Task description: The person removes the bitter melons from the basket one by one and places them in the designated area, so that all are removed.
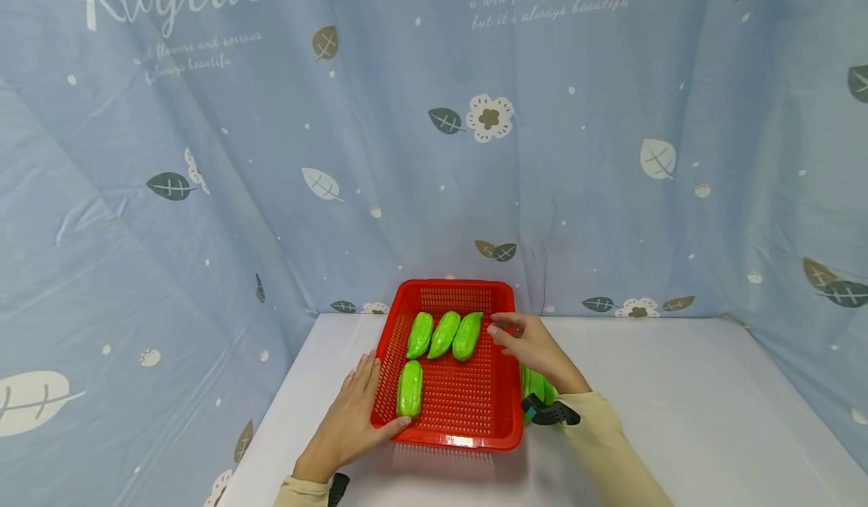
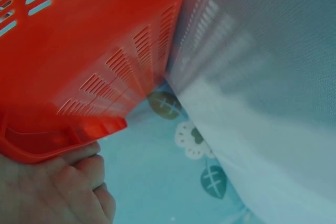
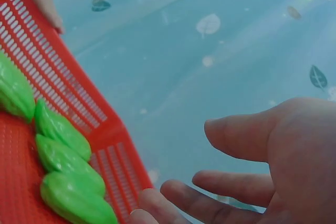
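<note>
Three green pieces [image 1: 444, 335] are set side by side in the far half of the red basket [image 1: 461, 409], and a fourth piece [image 1: 410, 390] is laid along its left wall, nearer. By their gloss, they can be judged light, stiff and rather slippery; the hold is best taken across the thick middle, not at the tapered tip. The right hand [image 1: 536, 345] is held over the right rim, its fingers loosely bent and nothing grasped. The left hand [image 1: 353, 416] is rested against the near left corner, fingers released and nearly straight; whether the fourth piece is touched by the thumb cannot be told. Bare floor is left at the basket's near right, bounded by raised walls. More green items [image 1: 536, 386], partly hidden by the right arm, are placed just beside the right wall. Wider room is offered by the desk [image 1: 678, 401] farther right.
</note>
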The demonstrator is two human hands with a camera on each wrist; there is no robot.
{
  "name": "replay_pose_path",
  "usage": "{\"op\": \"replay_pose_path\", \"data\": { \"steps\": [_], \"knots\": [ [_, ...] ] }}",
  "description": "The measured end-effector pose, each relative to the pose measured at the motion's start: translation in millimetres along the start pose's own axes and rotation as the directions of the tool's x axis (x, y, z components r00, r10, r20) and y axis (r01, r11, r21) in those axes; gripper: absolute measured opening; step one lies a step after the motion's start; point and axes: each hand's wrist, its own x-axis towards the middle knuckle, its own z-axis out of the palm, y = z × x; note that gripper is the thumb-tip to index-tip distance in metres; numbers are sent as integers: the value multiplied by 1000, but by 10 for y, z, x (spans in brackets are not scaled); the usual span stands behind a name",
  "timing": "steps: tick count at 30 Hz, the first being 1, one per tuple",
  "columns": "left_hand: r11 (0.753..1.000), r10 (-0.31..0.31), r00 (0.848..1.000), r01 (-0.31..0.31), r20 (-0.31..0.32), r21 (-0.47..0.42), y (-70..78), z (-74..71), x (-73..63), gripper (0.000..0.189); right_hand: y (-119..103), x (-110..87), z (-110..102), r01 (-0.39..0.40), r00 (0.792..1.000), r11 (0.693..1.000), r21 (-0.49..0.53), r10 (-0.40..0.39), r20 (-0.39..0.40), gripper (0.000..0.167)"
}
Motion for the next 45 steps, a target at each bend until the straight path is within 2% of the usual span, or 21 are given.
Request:
{"op": "replay_pose_path", "data": {
  "steps": [18,27,33,40,45],
  "knots": [
    [1000,1,1000,-1,-11,-19,-1,14,-1,113,-99,136,543,15,996,1000,6,-16,87,42],
    [1000,5,1000,-5,-18,-29,7,17,-1,113,-4,185,759,-41,993,998,-37,45,111,48],
    [1000,5,1000,-5,-18,-30,13,4,-1,113,8,238,879,-41,990,997,-60,49,135,49],
    [999,6,1000,-7,-14,-34,18,4,6,112,8,288,1008,-69,982,997,-24,72,176,56],
    [1000,6,1000,-6,-15,-30,13,6,1,112,38,330,1085,-67,979,997,-40,74,190,56]
  ]
}}
